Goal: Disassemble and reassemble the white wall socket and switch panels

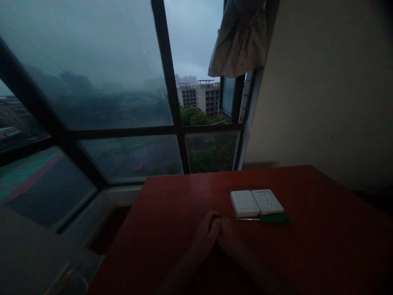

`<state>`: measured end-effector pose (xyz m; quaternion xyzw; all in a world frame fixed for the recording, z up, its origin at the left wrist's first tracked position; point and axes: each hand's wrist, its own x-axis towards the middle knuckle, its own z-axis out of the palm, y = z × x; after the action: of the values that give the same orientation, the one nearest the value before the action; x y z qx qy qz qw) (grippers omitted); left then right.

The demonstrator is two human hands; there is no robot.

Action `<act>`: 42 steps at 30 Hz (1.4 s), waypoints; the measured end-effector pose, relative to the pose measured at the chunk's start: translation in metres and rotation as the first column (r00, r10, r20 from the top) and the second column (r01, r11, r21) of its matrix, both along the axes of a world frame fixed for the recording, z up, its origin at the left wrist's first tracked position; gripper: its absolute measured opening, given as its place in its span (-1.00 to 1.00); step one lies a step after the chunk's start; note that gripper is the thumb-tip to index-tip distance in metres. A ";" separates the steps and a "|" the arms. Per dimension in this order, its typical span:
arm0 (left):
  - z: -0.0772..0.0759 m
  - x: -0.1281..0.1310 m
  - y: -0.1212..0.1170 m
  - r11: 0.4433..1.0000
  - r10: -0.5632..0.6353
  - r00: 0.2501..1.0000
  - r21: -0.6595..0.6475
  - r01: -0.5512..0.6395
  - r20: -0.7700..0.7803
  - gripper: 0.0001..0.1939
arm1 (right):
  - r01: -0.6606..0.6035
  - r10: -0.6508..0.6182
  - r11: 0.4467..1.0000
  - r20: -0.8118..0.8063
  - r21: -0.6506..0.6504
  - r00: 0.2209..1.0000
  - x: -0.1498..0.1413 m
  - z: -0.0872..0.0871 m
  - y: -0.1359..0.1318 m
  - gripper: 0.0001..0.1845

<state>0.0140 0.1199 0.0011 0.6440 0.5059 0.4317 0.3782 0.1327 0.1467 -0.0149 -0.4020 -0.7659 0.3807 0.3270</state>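
Observation:
My left hand (205, 234) and my right hand (229, 235) are clasped together above the red-brown table (172, 205), fingers closed against each other. No object shows in either hand, though the dim light hides the inner fingers. Just to the right of them lies a screwdriver (274, 218) with a green handle, its metal shaft pointing left toward my right hand. Directly behind it, two white wall plates sit side by side: a wall switch (245, 203) on the left and a wall socket (267, 200) with several slots on the right.
Beyond the table stands a large dark-framed window (123, 132), with buildings and trees outside. A stained cloth (239, 45) hangs at its upper right. A plain wall (319, 94) rises behind the right side. At lower left is a pale surface (27, 246) with blurred items near it.

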 end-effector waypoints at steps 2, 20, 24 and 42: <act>0.001 0.000 0.000 1.000 0.002 1.000 -0.003 -0.002 -0.001 -0.76 | 0.007 -0.007 1.000 0.008 -0.001 1.000 0.000 0.000 0.000 -0.78; 0.002 0.000 0.000 1.000 0.017 1.000 -0.015 -0.018 -0.019 -0.77 | 0.003 -0.003 1.000 0.017 -0.002 1.000 0.000 0.000 -0.001 -0.80; 0.004 0.001 0.000 1.000 0.016 1.000 -0.013 -0.016 -0.013 -0.77 | -0.006 0.006 1.000 0.035 -0.008 0.999 0.001 0.000 0.000 -0.81; 0.002 0.000 -0.001 1.000 0.014 0.999 -0.019 -0.014 -0.032 -0.76 | -0.015 0.014 1.000 0.033 0.010 0.999 0.001 0.008 -0.003 -0.74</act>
<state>0.0140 0.1194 0.0031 0.6435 0.5204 0.4193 0.3733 0.1333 0.1441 -0.0065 -0.4010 -0.7760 0.3724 0.3135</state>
